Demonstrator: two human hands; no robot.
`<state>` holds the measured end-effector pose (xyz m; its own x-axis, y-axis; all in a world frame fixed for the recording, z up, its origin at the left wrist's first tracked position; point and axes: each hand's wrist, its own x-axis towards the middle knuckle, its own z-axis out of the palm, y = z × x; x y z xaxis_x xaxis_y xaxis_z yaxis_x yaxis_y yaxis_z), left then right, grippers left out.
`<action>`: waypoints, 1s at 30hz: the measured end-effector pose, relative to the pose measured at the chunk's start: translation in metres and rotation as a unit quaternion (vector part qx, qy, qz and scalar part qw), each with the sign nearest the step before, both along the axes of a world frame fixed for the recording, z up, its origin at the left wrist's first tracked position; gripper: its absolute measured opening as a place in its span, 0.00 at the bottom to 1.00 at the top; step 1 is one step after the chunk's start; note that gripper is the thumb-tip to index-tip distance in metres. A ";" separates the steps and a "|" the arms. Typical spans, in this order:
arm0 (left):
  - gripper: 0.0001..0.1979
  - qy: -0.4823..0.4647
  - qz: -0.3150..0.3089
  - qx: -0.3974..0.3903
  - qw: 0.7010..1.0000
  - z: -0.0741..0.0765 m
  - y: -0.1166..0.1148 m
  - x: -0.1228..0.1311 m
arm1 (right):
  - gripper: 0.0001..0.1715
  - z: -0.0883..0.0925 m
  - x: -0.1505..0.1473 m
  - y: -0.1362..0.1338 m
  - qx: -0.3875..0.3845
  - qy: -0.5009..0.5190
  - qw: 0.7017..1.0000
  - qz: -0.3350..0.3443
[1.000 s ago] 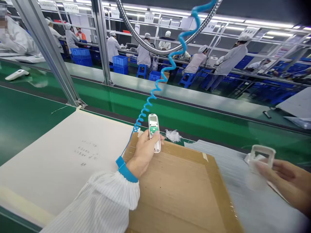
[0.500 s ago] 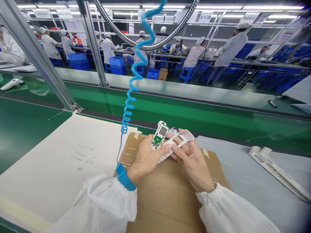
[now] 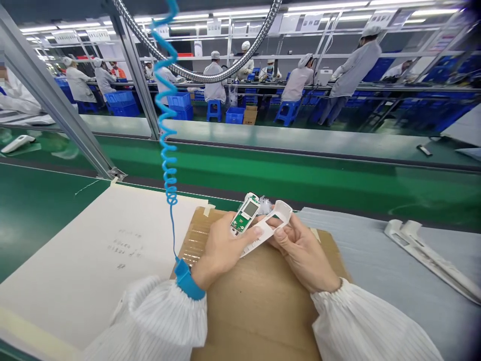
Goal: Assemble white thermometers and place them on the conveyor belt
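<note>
White striped cleanroom sleeves [image 3: 150, 321] reach in from the bottom of the head view, and both hands meet above a cardboard sheet [image 3: 259, 311]. The left hand [image 3: 221, 250] curls narrowly around the lower part of a white handheld device [image 3: 245, 213], whose green circuit board and small screen lie bare and face upward, the top end standing out past the fingers. The right hand [image 3: 304, 253] pinches a white plastic frame [image 3: 267, 231] between thumb and bent fingers; the frame's long bar lies against the left hand, just beside the device. A blue wrist strap [image 3: 187, 279] circles the left wrist, and its coiled blue cord [image 3: 169, 170] rises out of view. Crumpled clear plastic [image 3: 266, 204] sits just behind the device. A white sheet with handwriting [image 3: 101, 260] lies to the left on the green bench mat [image 3: 45, 210]. Another white plastic casing [image 3: 432, 260] rests on a pale grey sheet [image 3: 376, 301] to the right.
</note>
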<state>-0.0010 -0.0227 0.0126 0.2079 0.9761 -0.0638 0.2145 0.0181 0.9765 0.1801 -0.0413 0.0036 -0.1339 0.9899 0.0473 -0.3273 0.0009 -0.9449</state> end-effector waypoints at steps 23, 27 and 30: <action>0.18 0.101 -0.056 0.179 0.977 0.009 -0.019 0.010 | 0.27 0.005 -0.013 0.003 -0.084 0.070 0.987 -0.122; 0.24 0.233 -0.142 0.191 0.943 0.008 -0.025 0.015 | 0.31 0.023 -0.018 0.002 -0.230 0.197 0.938 -0.171; 0.30 0.337 -0.182 0.199 0.902 0.004 -0.029 0.020 | 0.26 0.023 -0.014 0.001 -0.280 0.227 0.914 -0.186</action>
